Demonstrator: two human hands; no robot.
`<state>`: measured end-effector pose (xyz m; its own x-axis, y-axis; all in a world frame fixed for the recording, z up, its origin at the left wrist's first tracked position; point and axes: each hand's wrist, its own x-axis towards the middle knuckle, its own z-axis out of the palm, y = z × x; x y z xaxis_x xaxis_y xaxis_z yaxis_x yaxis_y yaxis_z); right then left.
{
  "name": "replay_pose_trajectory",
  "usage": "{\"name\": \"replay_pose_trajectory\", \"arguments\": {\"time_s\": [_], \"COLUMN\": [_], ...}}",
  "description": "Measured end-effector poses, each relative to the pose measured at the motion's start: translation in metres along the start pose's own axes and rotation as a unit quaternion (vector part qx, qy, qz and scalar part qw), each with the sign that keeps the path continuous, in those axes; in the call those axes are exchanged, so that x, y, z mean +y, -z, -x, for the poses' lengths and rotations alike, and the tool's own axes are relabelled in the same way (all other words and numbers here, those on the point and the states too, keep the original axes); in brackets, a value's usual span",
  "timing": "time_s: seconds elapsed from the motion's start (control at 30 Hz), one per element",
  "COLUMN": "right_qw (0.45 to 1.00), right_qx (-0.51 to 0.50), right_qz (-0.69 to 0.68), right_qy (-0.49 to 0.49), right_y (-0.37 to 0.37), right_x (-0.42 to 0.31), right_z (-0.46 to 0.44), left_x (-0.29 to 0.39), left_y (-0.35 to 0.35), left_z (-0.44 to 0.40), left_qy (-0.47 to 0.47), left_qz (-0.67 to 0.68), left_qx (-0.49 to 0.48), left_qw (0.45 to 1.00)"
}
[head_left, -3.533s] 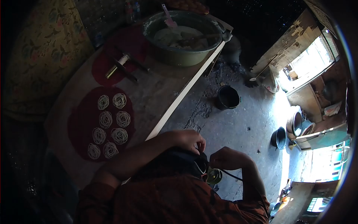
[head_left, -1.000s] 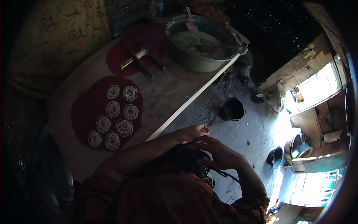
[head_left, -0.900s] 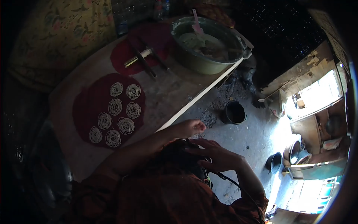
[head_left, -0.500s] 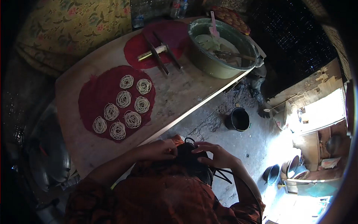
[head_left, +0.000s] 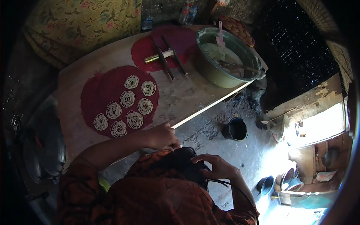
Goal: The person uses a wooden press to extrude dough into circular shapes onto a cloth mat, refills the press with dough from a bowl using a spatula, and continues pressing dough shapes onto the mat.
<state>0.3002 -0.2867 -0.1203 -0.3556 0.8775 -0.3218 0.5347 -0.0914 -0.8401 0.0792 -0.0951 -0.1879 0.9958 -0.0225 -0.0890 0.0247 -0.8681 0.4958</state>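
Note:
My left hand (head_left: 164, 137) is closed in front of my body, just beyond the table's near edge, its fingers at the far side of a black pouch (head_left: 179, 162). What the fingers hold is hidden. The curled fingers of my right hand (head_left: 216, 165) grip the pouch's right edge. This black, soft-looking thing lies against my orange patterned clothing (head_left: 161, 191). A black cable (head_left: 221, 182) runs from its right side past my right forearm.
On the wooden table (head_left: 176, 93), several coiled noodle nests (head_left: 127, 99) lie on a red round sheet (head_left: 98, 84). Beyond are a wooden tool with two bars (head_left: 167, 61) and a green basin (head_left: 213, 73) holding pale batter and a pink spatula (head_left: 221, 39). A black bucket (head_left: 236, 129) stands on the floor.
My left hand has risen away from my body toward the table edge. My right hand stays at the pouch, slightly lower. The view has shifted a little.

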Motion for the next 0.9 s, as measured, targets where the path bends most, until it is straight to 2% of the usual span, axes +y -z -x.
{"name": "replay_pose_trajectory", "arguments": {"time_s": [0.07,0.2,0.23,0.33,0.43,0.5,0.57,0.7,0.77,0.9], "right_qw": [0.997,0.992,0.99,0.988,0.987,0.985,0.995,0.993,0.994,0.987], "right_qx": [-0.032,-0.085,-0.107,-0.14,-0.156,-0.165,-0.095,-0.113,-0.075,-0.124], "right_qz": [0.01,0.033,0.04,0.039,0.033,0.036,0.022,0.042,0.061,0.084], "right_qy": [0.068,0.092,0.081,0.056,0.029,0.021,0.0,-0.003,0.056,0.057], "right_y": [0.0,0.0,0.002,0.008,0.01,0.01,0.006,0.004,0.004,0.008], "right_x": [-0.005,-0.011,-0.012,-0.018,-0.018,-0.025,-0.043,-0.032,-0.031,-0.024], "right_z": [-0.007,-0.024,-0.026,-0.03,-0.032,-0.036,-0.041,-0.048,-0.05,-0.051], "left_x": [-0.003,0.005,0.009,0.02,0.021,0.013,0.01,0.007,0.007,0.011], "left_y": [0.011,0.029,0.033,0.042,0.04,0.029,0.02,0.011,0.009,0.004], "left_z": [-0.004,0.005,0.009,0.024,0.029,0.03,0.032,0.039,0.04,0.041], "left_qy": [-0.005,-0.05,-0.062,-0.072,-0.069,-0.056,-0.042,-0.001,0.006,0.001], "left_qz": [-0.016,-0.106,-0.145,-0.125,-0.159,-0.133,-0.105,-0.056,-0.054,-0.045], "left_qx": [-0.005,0.044,0.064,0.122,0.133,0.136,0.137,0.119,0.118,0.153], "left_qw": [1.0,0.992,0.985,0.982,0.976,0.98,0.984,0.991,0.991,0.987]}}
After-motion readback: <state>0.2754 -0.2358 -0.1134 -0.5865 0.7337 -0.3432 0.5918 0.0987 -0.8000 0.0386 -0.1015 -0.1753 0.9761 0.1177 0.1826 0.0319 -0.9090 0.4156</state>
